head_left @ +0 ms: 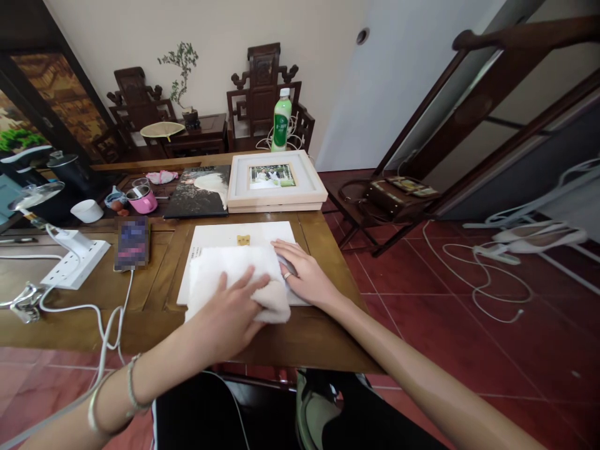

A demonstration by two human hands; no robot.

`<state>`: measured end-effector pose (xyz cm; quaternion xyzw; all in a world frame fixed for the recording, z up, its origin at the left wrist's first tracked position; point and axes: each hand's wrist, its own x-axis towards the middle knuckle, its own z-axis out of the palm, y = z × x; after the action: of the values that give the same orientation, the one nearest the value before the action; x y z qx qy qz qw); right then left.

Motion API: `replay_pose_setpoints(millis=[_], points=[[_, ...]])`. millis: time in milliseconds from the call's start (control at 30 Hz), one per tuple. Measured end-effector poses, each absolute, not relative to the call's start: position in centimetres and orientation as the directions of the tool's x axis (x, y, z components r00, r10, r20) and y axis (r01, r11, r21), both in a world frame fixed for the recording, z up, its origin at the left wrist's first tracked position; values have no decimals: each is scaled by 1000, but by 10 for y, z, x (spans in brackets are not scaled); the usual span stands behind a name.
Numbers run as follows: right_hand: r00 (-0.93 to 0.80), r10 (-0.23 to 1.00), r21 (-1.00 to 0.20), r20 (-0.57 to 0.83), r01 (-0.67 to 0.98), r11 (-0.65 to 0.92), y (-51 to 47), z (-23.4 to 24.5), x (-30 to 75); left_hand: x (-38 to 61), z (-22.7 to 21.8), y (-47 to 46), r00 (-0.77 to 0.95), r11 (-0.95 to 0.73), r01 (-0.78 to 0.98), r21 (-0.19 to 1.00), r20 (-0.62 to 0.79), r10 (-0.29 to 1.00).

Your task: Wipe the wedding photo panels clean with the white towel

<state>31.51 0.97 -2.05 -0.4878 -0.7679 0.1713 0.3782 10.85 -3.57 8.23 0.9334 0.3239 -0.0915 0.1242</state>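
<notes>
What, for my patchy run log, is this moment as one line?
left hand: flat on white towel | right hand: at towel's right edge | towel: on white sheet | sheet: on wooden table

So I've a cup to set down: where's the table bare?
Bare wood runs along the front of the table, below the towel, and right of the right hand. The back is crowded with picture frame, album and pink cup; cables cross the left.

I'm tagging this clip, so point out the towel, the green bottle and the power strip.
towel (220, 267), head view, on the top of the folded cloth.
bottle (281, 124), head view, on its green label.
power strip (84, 260), head view, on its white top face.
</notes>
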Motion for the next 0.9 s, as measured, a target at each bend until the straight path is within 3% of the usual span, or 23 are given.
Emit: replay_pose_setpoints(millis=[267,400,733,900], points=[[-226,886,-635,405,628,450,10,-21,314,114,57,67,749,-715,652,251,-65,660],[-221,887,-639,406,624,449,9,-21,314,123,52,79,738,-729,655,199,39,673],[-225,875,-646,428,601,470,11,-23,316,128,64,-10,758,-761,648,-24,-83,647],[-208,886,-654,415,609,449,10,-22,315,123,71,-44,779,-786,618,-4,-137,612]])
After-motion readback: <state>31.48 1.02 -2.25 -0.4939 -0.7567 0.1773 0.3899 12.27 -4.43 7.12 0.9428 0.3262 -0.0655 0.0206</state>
